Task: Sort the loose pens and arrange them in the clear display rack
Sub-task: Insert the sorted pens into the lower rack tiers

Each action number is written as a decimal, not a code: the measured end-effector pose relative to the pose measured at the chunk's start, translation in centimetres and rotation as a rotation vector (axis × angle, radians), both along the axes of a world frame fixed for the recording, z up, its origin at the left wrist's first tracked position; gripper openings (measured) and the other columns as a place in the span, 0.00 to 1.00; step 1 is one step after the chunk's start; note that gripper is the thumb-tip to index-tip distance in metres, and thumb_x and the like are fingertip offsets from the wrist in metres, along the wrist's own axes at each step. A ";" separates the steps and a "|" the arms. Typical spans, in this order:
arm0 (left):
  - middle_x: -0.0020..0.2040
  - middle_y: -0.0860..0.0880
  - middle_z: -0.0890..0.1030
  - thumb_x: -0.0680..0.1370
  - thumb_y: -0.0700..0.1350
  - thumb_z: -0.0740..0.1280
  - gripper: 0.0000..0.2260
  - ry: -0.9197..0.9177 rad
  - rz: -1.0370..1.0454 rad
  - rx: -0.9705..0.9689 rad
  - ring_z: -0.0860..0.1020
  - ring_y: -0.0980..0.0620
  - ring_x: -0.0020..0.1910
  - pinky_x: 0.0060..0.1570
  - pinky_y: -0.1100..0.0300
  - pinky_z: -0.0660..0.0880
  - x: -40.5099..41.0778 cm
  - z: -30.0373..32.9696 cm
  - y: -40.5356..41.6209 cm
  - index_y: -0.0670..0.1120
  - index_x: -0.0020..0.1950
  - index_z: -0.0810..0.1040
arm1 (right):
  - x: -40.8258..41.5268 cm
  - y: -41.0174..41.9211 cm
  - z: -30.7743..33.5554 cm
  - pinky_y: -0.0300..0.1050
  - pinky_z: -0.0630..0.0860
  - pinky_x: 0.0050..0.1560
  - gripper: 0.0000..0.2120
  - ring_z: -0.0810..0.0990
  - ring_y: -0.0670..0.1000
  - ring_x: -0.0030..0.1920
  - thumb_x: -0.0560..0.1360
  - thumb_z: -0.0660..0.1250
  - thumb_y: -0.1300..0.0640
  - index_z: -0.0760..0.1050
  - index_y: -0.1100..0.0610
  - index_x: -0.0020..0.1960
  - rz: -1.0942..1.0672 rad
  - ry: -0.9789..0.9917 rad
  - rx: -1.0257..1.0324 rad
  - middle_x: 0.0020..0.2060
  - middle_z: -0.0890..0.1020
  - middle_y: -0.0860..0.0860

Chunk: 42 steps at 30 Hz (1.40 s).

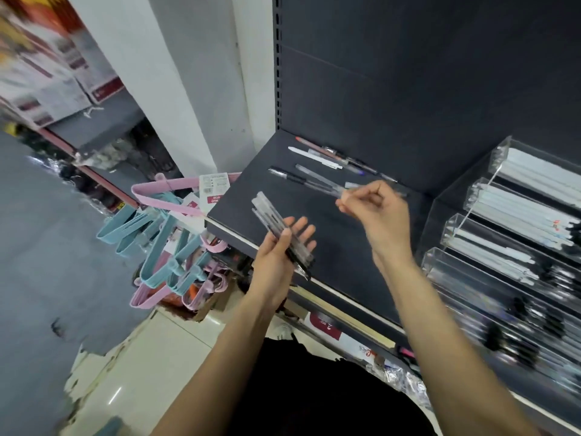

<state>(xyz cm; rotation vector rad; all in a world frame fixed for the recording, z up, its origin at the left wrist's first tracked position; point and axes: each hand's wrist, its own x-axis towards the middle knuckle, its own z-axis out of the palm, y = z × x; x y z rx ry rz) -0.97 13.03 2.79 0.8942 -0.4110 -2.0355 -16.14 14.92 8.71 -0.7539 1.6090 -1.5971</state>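
Left hand (279,247) has a bundle of pens (279,229) pinned across its palm under the thumb, right hand (374,202) pinches one clear pen (317,180) in curled fingers just above the shelf (330,234), display rack (503,234) at right.

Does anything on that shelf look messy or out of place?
Yes. A few loose pens lie scattered at odd angles on the dark shelf, outside the clear rack where the rest sit in tidy rows. Nothing looks broken or spilled.
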 end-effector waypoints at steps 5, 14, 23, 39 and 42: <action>0.56 0.44 0.82 0.83 0.37 0.53 0.10 0.042 0.130 -0.021 0.81 0.45 0.55 0.57 0.49 0.78 -1.7 1.2 -0.1 0.40 0.59 0.73 | 3.7 2.3 -3.8 0.44 0.78 0.52 0.08 0.83 0.48 0.46 0.71 0.72 0.65 0.75 0.58 0.38 -0.062 0.012 0.094 0.40 0.84 0.50; 0.48 0.48 0.83 0.82 0.38 0.56 0.12 0.050 0.109 0.018 0.82 0.51 0.49 0.49 0.58 0.80 -2.7 1.1 0.1 0.42 0.64 0.71 | 4.0 3.4 -4.3 0.43 0.78 0.49 0.04 0.81 0.42 0.43 0.71 0.72 0.60 0.80 0.52 0.44 0.069 0.419 0.214 0.40 0.82 0.42; 0.44 0.47 0.78 0.82 0.34 0.55 0.11 -0.352 -0.426 -0.362 0.79 0.55 0.42 0.51 0.60 0.78 -1.3 0.3 0.9 0.39 0.62 0.71 | 1.1 -0.4 0.0 0.29 0.65 0.42 0.16 0.69 0.41 0.43 0.75 0.67 0.52 0.76 0.45 0.62 0.439 0.939 0.177 0.40 0.72 0.43; 0.46 0.48 0.80 0.82 0.35 0.56 0.12 -0.369 -0.411 -0.341 0.80 0.55 0.44 0.50 0.59 0.79 -0.8 0.0 1.4 0.44 0.62 0.72 | -3.4 0.6 4.4 0.42 0.72 0.38 0.04 0.75 0.46 0.31 0.77 0.65 0.53 0.73 0.52 0.45 0.017 0.864 0.150 0.32 0.78 0.43; 0.45 0.50 0.81 0.82 0.36 0.56 0.12 -0.148 -0.262 -0.141 0.81 0.54 0.45 0.50 0.58 0.79 -1.3 0.4 1.1 0.45 0.62 0.73 | -2.5 2.5 2.9 0.40 0.72 0.30 0.07 0.74 0.45 0.27 0.77 0.66 0.57 0.72 0.51 0.41 -0.063 0.433 0.093 0.29 0.78 0.47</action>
